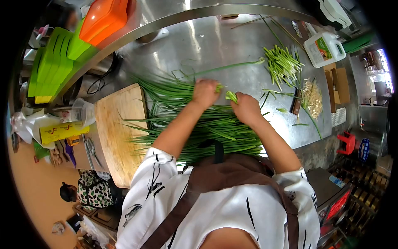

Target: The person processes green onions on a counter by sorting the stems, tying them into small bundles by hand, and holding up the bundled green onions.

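Note:
My left hand (pixel 206 93) is closed round a bunch of long green onions (pixel 166 92), whose leaves trail off to the left and whose pale cut-looking ends poke out past the fingers. Just to its right, my right hand (pixel 245 108) is wrapped round a short bunch of pale green stem ends (pixel 231 97). A small gap separates the two bunches. Beneath both forearms lies a thick heap of loose green onions (pixel 203 135), spread across the steel table (pixel 199 50) and partly over a wooden cutting board (pixel 120 133).
At the upper right are a pile of short stem pieces (pixel 283 64), a knife with a brown handle (pixel 296 102), pale trimmings (pixel 311 97) and a white jug (pixel 324 49). Green trays (pixel 52 62) and an orange container (pixel 103 20) stand upper left. Another person (pixel 93 189) is at lower left.

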The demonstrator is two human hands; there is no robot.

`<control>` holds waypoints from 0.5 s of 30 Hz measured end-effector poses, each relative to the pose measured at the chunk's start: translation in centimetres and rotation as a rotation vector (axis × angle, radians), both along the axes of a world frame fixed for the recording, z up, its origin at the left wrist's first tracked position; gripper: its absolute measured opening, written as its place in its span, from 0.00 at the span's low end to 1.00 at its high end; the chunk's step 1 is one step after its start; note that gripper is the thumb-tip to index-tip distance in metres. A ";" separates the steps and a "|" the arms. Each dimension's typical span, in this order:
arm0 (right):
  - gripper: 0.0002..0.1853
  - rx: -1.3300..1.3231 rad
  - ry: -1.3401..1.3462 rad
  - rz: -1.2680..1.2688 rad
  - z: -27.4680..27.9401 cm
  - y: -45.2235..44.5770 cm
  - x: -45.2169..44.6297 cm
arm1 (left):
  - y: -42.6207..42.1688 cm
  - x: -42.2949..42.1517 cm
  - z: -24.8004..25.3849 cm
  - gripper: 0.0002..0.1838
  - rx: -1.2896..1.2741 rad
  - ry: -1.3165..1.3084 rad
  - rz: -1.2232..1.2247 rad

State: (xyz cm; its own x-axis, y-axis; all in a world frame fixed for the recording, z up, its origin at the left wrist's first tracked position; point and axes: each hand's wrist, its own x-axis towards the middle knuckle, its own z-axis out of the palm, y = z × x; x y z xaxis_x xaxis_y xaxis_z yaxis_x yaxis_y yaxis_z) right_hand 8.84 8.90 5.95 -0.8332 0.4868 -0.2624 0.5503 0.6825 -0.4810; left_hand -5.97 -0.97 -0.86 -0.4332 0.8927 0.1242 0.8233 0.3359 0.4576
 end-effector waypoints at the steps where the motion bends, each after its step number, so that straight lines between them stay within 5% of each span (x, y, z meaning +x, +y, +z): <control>1: 0.08 -0.015 -0.003 -0.003 0.5 -0.1 0.3 | 0.1 -0.5 0.1 0.10 0.002 -0.001 -0.001; 8: 0.09 0.220 0.226 0.296 -6.1 1.3 1.4 | -0.5 -0.4 2.0 0.12 -0.103 -0.171 -0.145; 15: 0.10 0.218 0.110 0.323 -5.5 2.1 0.7 | -1.8 -0.7 1.4 0.15 -0.377 -0.186 -0.180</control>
